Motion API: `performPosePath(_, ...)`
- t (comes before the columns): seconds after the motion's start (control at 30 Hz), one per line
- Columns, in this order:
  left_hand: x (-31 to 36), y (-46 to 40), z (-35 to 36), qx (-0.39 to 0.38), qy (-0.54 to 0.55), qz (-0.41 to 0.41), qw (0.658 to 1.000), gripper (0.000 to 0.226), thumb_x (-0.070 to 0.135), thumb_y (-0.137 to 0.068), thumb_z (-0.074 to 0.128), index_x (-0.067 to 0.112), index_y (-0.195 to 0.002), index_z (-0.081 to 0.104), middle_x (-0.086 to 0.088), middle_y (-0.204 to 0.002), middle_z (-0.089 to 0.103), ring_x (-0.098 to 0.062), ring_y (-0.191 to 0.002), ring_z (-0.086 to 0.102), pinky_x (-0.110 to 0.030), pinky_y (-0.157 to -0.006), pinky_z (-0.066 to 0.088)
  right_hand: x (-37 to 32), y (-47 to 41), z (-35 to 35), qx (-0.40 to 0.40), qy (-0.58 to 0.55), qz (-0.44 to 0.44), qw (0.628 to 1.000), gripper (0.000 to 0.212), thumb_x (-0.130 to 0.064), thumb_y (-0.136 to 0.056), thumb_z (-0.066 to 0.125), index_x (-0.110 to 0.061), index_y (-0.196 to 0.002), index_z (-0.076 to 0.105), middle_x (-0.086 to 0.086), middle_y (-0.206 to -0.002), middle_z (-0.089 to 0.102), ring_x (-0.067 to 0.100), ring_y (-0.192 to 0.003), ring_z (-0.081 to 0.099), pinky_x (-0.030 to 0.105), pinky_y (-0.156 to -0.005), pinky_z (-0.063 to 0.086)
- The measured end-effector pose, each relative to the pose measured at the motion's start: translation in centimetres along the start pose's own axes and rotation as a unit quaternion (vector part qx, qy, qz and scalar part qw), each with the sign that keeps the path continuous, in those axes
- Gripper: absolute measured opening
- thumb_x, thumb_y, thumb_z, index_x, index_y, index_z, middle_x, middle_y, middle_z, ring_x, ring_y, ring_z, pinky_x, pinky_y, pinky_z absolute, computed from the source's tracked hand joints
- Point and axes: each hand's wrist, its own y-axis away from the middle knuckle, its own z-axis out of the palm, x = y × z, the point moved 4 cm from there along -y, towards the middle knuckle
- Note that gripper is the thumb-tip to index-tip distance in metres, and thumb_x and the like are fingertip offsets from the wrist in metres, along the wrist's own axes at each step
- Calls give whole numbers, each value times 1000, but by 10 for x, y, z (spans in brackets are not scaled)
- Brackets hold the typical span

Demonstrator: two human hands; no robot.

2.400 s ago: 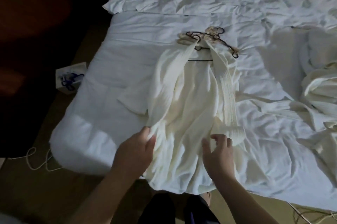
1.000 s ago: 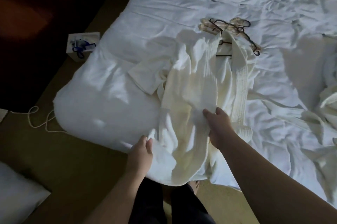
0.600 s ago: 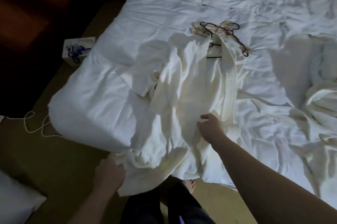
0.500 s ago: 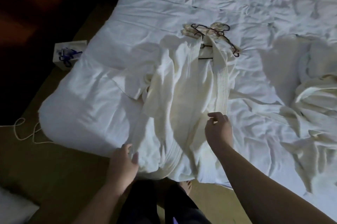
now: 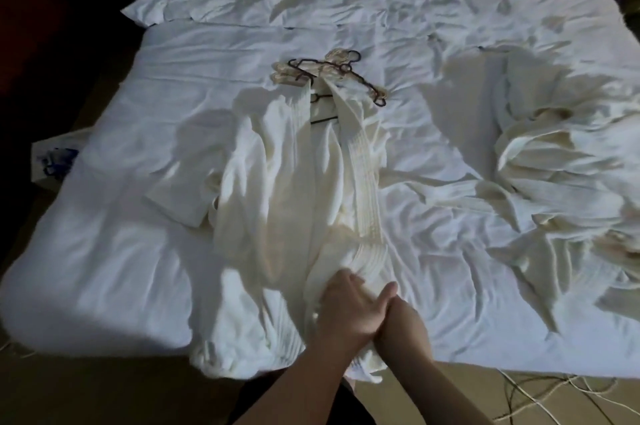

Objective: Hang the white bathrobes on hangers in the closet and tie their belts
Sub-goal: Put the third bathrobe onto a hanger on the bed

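Head view looks down over a wide bed point(image 5: 145, 251) made up in rumpled white sheets. At the far left, on the dim floor beside the mattress, sits a small white box with blue marking point(image 5: 52, 161), partly cut off by the bed's edge. Moving right, a white bathrobe point(image 5: 277, 189) lies lengthwise down the middle of the bed, its hem spilling over the near edge and its ribbed collar bands running up toward a cluster of hangers point(image 5: 332, 75) that rest on the sheet at its top; a dark hanger bar shows inside the neck opening. One sleeve is folded out to the robe's left side. At the robe's lower part the two hands meet. The left hand point(image 5: 346, 310) reaches in from below with its fingers spread flat and fairly straight, pressing on the bunched cloth near the ribbed band, thumb pointing right. The right hand point(image 5: 401, 331) lies just beside it, touching it, palm down on the fabric at the bed's edge; its fingers are tucked out of sight under the left hand and the cloth, so I cannot tell whether they clasp anything. Farther right, a second bathrobe point(image 5: 568, 175) lies crumpled in a heap, well apart from the first. Pale cords point(image 5: 554, 393) trail over the floor at the lower right.
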Motion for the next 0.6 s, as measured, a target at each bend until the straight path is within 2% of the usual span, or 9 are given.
performPosePath(0.07,9,-2,-7,16,26,-40,999,83,77,-76,66,18,-132,48,2,-125,62,-20,-118,61,-31,-98,46,-13,34,-2,92,-92,-49,990,13,-29,-99,51,-20,-106,57,-6,-100,62,21,-86,67,32,-65,44)
performPosePath(0.13,11,-9,-19,23,40,-54,997,50,43,-91,69,15,-129,53,-3,-124,66,-24,-114,65,-30,-93,48,-15,65,12,97,-111,-124,981,16,-39,-98,49,-25,-97,57,-9,-90,54,17,-72,61,32,-57,43)
performPosePath(0.2,3,-13,-30,38,115,-81,989,23,17,-97,55,14,-119,62,-9,-108,73,-25,-93,71,-29,-74,54,1,84,26,35,-149,-145,978,23,-51,-94,52,-33,-104,63,-15,-88,58,10,-70,59,28,-60,45)
performPosePath(0.27,-10,-8,-38,34,233,-116,965,25,4,-96,44,15,-105,65,-8,-77,68,-16,-55,59,-24,-46,44,18,92,27,-54,-240,-95,964,31,-62,-89,57,-38,-105,70,-20,-82,65,5,-67,62,23,-66,50)
performPosePath(0.33,-38,-4,-52,30,287,-149,946,33,-3,-96,37,15,-102,64,-2,-57,53,-10,-37,42,-19,-37,30,32,89,25,-90,-325,-18,941,21,-51,-93,64,-33,-95,76,-9,-78,72,8,-56,63,30,-63,54)
performPosePath(0.4,-63,-2,-63,41,295,-158,942,33,2,-90,43,19,-105,66,-12,-66,63,-26,-47,60,-32,-41,48,38,77,28,-111,-369,53,921,10,-27,-96,68,-26,-92,76,5,-74,74,20,-49,61,38,-55,54)
performPosePath(0.43,-77,-3,-71,75,240,-150,956,34,7,-86,45,21,-106,67,-19,-80,70,-37,-66,69,-44,-57,57,38,69,31,-116,-368,68,920,11,-20,-96,67,-26,-93,76,7,-74,73,21,-50,61,41,-56,56)
performPosePath(0.47,-87,-5,-76,96,198,-149,964,34,10,-85,45,22,-107,67,-18,-88,73,-40,-80,70,-48,-71,59,36,60,34,-113,-352,78,926,14,-17,-95,66,-28,-95,76,6,-75,72,18,-54,62,41,-59,57)
performPosePath(0.6,-92,-5,-80,132,92,-107,981,16,14,-98,50,22,-106,61,-2,-95,71,-32,-97,66,-42,-84,53,6,20,16,-63,-386,82,917,24,-27,-96,67,-33,-119,66,-7,-101,68,4,-84,65,21,-72,52)
